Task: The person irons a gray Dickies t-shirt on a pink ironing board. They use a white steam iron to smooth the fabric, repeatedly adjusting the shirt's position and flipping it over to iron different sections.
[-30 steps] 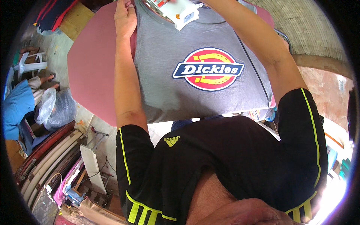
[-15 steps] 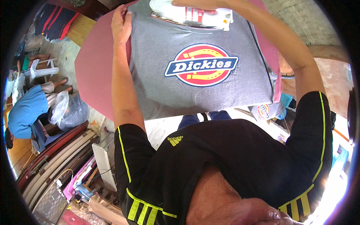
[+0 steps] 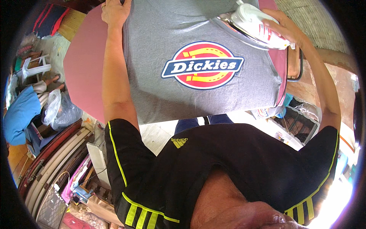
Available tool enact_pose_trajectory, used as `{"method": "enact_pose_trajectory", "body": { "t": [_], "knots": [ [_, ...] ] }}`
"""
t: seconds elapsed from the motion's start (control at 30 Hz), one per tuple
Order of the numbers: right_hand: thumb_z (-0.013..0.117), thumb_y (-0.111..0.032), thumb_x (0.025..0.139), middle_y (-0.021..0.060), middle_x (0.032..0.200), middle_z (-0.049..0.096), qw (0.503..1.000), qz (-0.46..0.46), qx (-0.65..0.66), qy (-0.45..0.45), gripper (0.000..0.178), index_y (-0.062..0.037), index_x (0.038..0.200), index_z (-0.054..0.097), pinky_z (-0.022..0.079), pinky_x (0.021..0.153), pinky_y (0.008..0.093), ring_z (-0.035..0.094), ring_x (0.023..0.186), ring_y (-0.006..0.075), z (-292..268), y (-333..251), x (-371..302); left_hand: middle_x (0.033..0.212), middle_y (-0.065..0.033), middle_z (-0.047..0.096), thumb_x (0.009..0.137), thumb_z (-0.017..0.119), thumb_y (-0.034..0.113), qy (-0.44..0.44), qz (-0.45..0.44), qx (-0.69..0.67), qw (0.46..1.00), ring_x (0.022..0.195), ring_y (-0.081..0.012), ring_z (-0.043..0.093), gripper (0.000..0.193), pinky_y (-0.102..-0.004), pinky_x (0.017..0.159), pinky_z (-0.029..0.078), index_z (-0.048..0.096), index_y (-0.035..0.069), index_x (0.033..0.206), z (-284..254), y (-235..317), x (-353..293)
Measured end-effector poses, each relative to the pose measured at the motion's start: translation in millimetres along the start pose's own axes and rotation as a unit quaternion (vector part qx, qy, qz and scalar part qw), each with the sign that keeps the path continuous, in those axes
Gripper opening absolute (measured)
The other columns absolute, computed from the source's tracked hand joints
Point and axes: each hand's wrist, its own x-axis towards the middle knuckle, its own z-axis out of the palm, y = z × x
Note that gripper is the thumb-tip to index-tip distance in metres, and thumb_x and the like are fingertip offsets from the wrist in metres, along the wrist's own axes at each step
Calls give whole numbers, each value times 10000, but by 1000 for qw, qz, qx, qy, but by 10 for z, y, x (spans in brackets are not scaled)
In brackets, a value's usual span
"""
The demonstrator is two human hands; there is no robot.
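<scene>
A grey T-shirt [image 3: 152, 103] with a large red, yellow and blue printed emblem lies over a dusty-pink padded board [image 3: 85, 65]. My right hand [image 3: 284, 26] is wrapped round a white steam iron [image 3: 253, 23], whose shiny soleplate rests on the shirt's upper right, tilted across its edge. Creases show in the cloth just left of the iron's tip. At the shirt's upper left edge lies my left hand [image 3: 115, 12], thumb and fingers apart. Its fingertips are cut off by the picture's top.
A metal frame and wooden piece [image 3: 295, 65] stick out at the board's right. On the left are a plastic bag [image 3: 63, 110], a white stool [image 3: 36, 68], a person in blue [image 3: 21, 114] and stacked curved boards [image 3: 49, 160]. A wire crate [image 3: 301, 120] stands lower right.
The iron has moved right and a little nearer, turning so its tip points up-left. My left hand has slid slightly left and farther away. The view has shifted a little.
</scene>
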Motion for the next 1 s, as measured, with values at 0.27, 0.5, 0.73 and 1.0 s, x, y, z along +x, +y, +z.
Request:
{"method": "enact_pose_trajectory", "body": {
  "t": [0.27, 0.5, 0.73, 1.0],
  "knots": [
    [573, -315, 1013, 142, 864, 658, 995, -92, -50, 0, 301, -28, 1094, 614, 507, 714, 361, 646, 825, 191, 231, -751, 362, 878, -64, 680, 913, 675, 419, 1, -88, -28, 996, 923, -300, 629, 226, -438, 816, 500, 654, 204, 979, 62, -140, 8],
    [574, -316, 1011, 126, 807, 660, 984, -170, -55, -11, 300, -22, 1059, 618, 513, 669, 347, 658, 731, 211, 296, -1126, 837, 872, -71, 686, 901, 681, 426, 17, -70, -26, 997, 923, -301, 636, 255, -436, 812, 503, 674, 182, 976, 87, -111, -3],
    [573, -398, 999, 190, 930, 683, 968, -232, -93, 30, 401, -6, 1060, 631, 520, 767, 417, 675, 855, 318, 425, -1310, 1121, 808, -74, 689, 895, 687, 424, 4, -71, -33, 997, 829, -311, 657, 263, -445, 747, 513, 691, 165, 940, 57, -98, 11],
    [582, -446, 977, 223, 840, 707, 976, -216, -41, 2, 459, 2, 1001, 677, 540, 730, 445, 715, 828, 359, 520, -1652, 1294, 893, -87, 702, 875, 662, 544, -34, -105, -3, 994, 877, -298, 668, 411, -438, 773, 514, 696, 180, 1063, 136, -224, 25]
  ]
}}
